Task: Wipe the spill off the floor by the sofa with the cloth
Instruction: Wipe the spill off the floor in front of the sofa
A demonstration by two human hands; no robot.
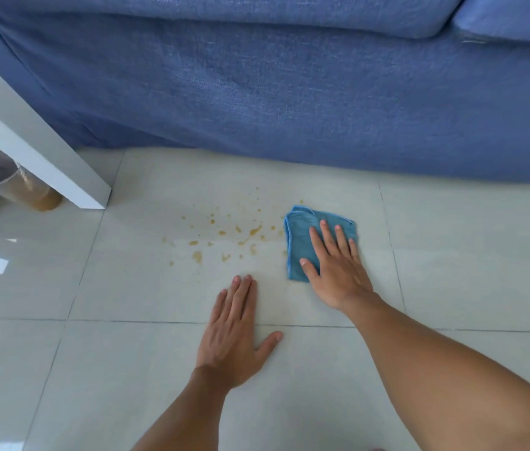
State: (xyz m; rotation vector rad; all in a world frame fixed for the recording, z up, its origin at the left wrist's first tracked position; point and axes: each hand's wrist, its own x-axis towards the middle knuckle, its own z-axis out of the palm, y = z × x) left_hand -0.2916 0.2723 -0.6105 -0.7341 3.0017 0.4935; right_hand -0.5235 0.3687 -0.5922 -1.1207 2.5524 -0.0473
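A spill [224, 236] of brown-yellow drops and smears is scattered over a pale floor tile in front of the blue sofa [289, 102]. A folded blue cloth [299, 236] lies flat on the floor at the spill's right edge. My right hand [335, 265] presses down on the cloth with its fingers spread, covering the cloth's lower right part. My left hand [234, 333] rests flat on the bare tile just below the spill, fingers together, holding nothing.
A white table leg [61, 170] slants down at the left, close to the spill. Beside it a tipped clear plastic cup [12, 183] with brown liquid lies on the floor. The sofa's front runs along the whole back.
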